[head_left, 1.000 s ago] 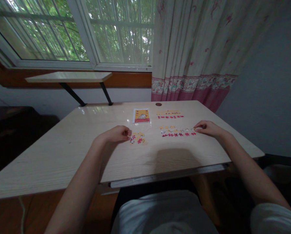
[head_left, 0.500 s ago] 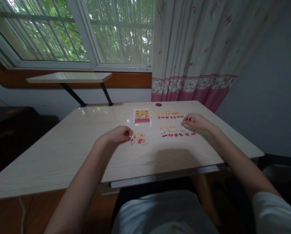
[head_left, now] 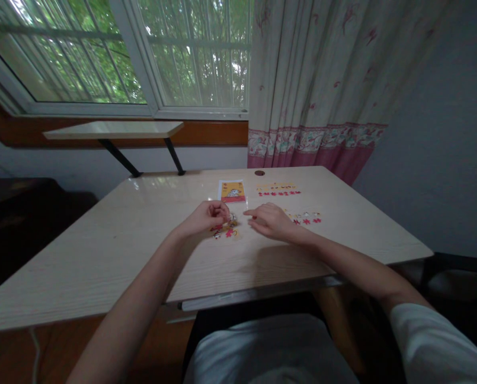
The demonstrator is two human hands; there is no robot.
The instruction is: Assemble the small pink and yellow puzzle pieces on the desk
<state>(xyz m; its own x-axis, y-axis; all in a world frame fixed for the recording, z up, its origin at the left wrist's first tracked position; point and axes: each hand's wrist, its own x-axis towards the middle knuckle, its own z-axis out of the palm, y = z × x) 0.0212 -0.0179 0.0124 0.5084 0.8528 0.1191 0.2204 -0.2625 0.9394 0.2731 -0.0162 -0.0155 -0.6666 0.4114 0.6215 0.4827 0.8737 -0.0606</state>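
Observation:
My left hand [head_left: 211,215] is over a small pile of jigsaw puzzle pieces [head_left: 229,233] in red, yellow and white. Its fingers are pinched, and a whitish puzzle piece [head_left: 233,217] shows at the fingertips. To its right, my right hand [head_left: 271,220] hovers with the index finger stretched toward that piece and the thumb apart; I see nothing in it. Part of the nearer rows of puzzle pieces [head_left: 307,221] is hidden behind the right hand. Farther back lie more rows of red and yellow pieces [head_left: 279,193].
A picture card [head_left: 233,191] with a white animal on yellow and red lies behind the hands. A round cable hole [head_left: 259,173] is near the back edge of the desk [head_left: 114,240]. A raised shelf [head_left: 114,128] stands at the back left, a curtain [head_left: 314,106] at the back right.
My right hand has moved left from the rows of pieces to beside the left hand. My left hand has shifted slightly right and up, with a whitish piece now at its fingertips.

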